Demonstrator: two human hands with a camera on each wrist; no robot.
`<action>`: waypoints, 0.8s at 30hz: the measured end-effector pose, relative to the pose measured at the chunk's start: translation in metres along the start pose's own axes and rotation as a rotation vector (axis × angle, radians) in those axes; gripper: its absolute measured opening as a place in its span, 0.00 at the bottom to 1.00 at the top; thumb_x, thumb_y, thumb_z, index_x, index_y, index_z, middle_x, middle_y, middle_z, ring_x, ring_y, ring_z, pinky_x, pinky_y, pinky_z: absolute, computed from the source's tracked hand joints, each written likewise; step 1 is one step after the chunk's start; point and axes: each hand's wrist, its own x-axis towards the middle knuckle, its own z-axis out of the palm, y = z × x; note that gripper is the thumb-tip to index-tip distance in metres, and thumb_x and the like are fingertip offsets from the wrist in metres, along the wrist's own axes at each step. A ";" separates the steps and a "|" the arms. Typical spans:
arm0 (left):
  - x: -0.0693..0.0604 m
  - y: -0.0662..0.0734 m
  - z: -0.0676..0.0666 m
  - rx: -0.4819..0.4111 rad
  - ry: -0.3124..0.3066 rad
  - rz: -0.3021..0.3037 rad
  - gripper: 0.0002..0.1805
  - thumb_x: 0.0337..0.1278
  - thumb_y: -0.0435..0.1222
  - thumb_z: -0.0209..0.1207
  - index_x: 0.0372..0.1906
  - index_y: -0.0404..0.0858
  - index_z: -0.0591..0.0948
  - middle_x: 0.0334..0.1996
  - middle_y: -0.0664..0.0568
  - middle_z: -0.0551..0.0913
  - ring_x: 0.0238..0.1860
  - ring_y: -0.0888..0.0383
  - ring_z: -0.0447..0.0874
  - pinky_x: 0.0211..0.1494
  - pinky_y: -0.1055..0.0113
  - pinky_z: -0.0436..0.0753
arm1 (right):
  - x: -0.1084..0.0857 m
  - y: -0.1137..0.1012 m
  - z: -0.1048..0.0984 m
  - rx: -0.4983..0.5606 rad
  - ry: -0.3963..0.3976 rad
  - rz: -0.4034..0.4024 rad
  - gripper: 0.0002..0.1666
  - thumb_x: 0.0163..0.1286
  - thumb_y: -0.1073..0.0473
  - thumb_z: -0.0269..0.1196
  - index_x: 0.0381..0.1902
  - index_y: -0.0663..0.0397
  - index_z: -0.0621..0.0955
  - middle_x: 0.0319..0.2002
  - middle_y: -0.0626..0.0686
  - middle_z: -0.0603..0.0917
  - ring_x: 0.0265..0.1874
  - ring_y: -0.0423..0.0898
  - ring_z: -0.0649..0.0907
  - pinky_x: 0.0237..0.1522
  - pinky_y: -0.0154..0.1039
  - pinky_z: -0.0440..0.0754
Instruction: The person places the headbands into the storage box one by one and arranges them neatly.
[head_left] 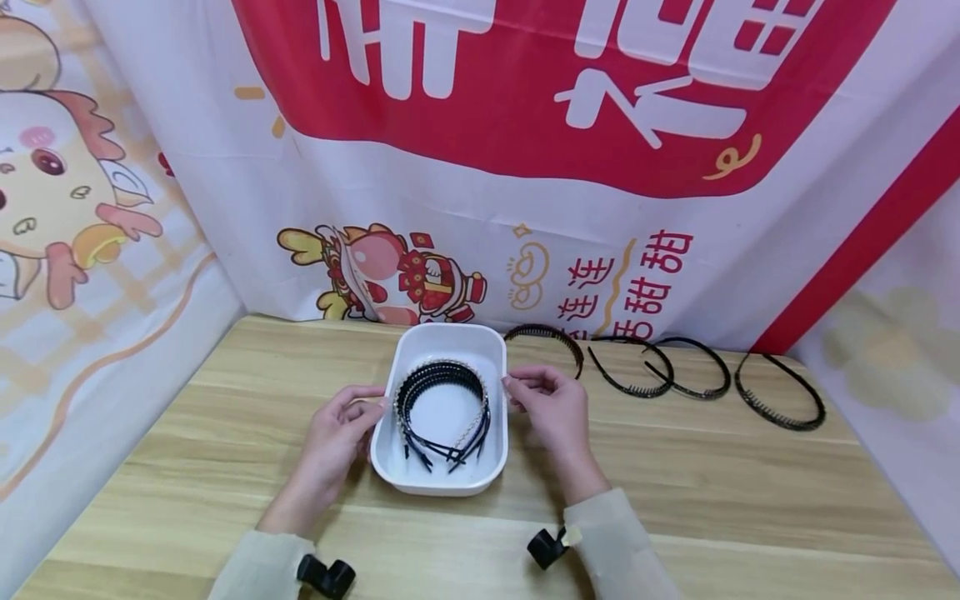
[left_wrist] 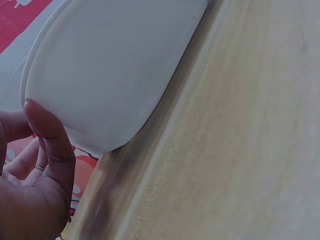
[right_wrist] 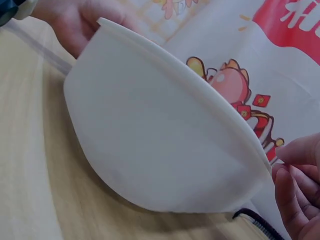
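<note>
A white plastic tub (head_left: pixel 457 488) stands on the wooden table, holding several nested black headbands (head_left: pixel 442 373), at least one trimmed with pale beads. At its left side my left hand (head_left: pixel 335 435) pinches the rim between thumb and fingers; the left wrist view shows the thumb (left_wrist: pixel 50 132) against the tub's edge. My right hand (head_left: pixel 557 410) grips the opposite rim, its fingertips (right_wrist: pixel 285 182) at the tub's upper edge in the right wrist view. The tub's base looks to be on or very near the table.
Right of the tub, several black toothed headbands lie in a row along the table's back: one (head_left: pixel 546 330) partly behind my right hand, two overlapping (head_left: pixel 645 392), another (head_left: pixel 795 423) far right. A printed cloth (head_left: pixel 420 175) hangs behind the wooden table (head_left: pixel 720 483).
</note>
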 end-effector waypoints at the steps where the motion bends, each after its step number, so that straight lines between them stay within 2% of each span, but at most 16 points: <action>1: 0.000 0.000 0.000 0.002 0.000 -0.001 0.23 0.77 0.38 0.64 0.69 0.37 0.77 0.36 0.62 0.87 0.33 0.64 0.80 0.34 0.73 0.80 | 0.001 0.001 -0.002 -0.011 0.011 0.001 0.11 0.65 0.65 0.77 0.44 0.60 0.90 0.34 0.53 0.92 0.28 0.43 0.88 0.34 0.35 0.90; 7: 0.000 0.001 0.000 0.009 0.003 -0.010 0.23 0.77 0.38 0.64 0.70 0.37 0.77 0.37 0.62 0.87 0.36 0.64 0.81 0.36 0.73 0.81 | 0.013 0.008 -0.017 -0.075 0.066 0.034 0.10 0.67 0.62 0.76 0.45 0.56 0.90 0.36 0.52 0.92 0.31 0.46 0.89 0.35 0.35 0.90; 18: 0.001 0.000 0.000 0.002 0.000 -0.008 0.23 0.77 0.38 0.64 0.70 0.38 0.77 0.37 0.62 0.88 0.35 0.64 0.81 0.35 0.73 0.81 | 0.030 0.020 -0.048 -0.089 0.144 0.033 0.10 0.68 0.63 0.75 0.46 0.59 0.90 0.32 0.47 0.91 0.28 0.44 0.89 0.33 0.33 0.89; 24: 0.002 -0.001 -0.001 0.001 -0.002 -0.011 0.23 0.77 0.39 0.64 0.70 0.38 0.77 0.37 0.62 0.88 0.35 0.64 0.81 0.35 0.73 0.80 | 0.033 0.020 -0.058 -0.108 0.185 0.072 0.11 0.69 0.61 0.75 0.48 0.58 0.90 0.36 0.49 0.92 0.32 0.45 0.90 0.34 0.32 0.89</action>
